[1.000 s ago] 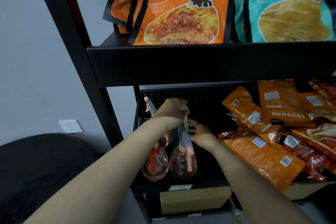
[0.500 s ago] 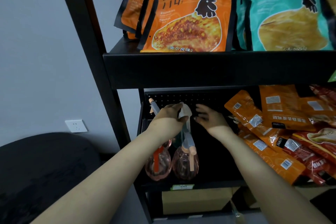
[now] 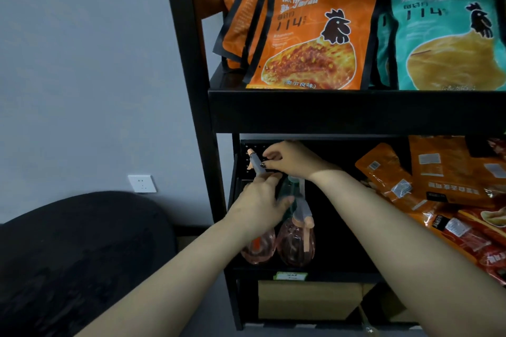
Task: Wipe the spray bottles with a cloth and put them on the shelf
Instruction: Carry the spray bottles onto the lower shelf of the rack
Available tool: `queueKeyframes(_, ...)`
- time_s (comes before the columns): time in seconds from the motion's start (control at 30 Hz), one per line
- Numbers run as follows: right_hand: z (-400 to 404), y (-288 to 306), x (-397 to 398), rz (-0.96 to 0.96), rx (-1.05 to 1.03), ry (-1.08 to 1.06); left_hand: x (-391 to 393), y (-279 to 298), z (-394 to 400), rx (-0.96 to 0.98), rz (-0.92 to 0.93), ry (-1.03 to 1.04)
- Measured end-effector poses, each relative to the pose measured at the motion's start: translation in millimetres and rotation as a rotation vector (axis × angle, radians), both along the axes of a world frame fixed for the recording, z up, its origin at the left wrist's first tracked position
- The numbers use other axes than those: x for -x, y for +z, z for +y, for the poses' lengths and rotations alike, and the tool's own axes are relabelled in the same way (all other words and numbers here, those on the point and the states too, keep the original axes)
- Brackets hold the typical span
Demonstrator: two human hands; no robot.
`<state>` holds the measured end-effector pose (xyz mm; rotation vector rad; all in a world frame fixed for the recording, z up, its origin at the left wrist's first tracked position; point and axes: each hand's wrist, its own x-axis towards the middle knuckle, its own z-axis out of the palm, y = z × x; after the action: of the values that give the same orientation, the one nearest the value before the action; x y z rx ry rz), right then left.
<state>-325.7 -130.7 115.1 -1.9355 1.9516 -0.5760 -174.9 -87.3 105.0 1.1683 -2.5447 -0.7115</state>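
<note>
The left hand (image 3: 258, 206) has slid down from the sprayer tops to the neck of the left pink see-through spray bottle (image 3: 258, 247), fingers loosely curled round it. Beside it hangs the second pink spray bottle (image 3: 295, 245), both low on the black metal shelf (image 3: 301, 271). Farther back, the right hand (image 3: 290, 160) has risen to the grey sprayer nozzle (image 3: 256, 163), fingertips apparently pinching by the pegboard (image 3: 253, 146). They seem to be getting hung up. No cloth shows; the hook is hidden.
</note>
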Motion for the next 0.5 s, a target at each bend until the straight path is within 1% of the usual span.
queueKeyframes(0.1, -12, -3, -8, 0.115, -0.057, -0.02, -12, -3, 9, 0.027, 0.036, -0.006)
queueKeyframes(0.17, -19, -7, -11, 0.15, -0.083, -0.038, -19, -3, 13, 0.038, 0.083, -0.01)
queueKeyframes(0.37, -27, -11, -18, 0.115, -0.112, -0.037, -31, -5, 15, -0.016, 0.194, 0.042)
queueKeyframes(0.5, -26, -9, -19, 0.146, -0.145, 0.037, -34, -5, 18, -0.038, 0.266, 0.069)
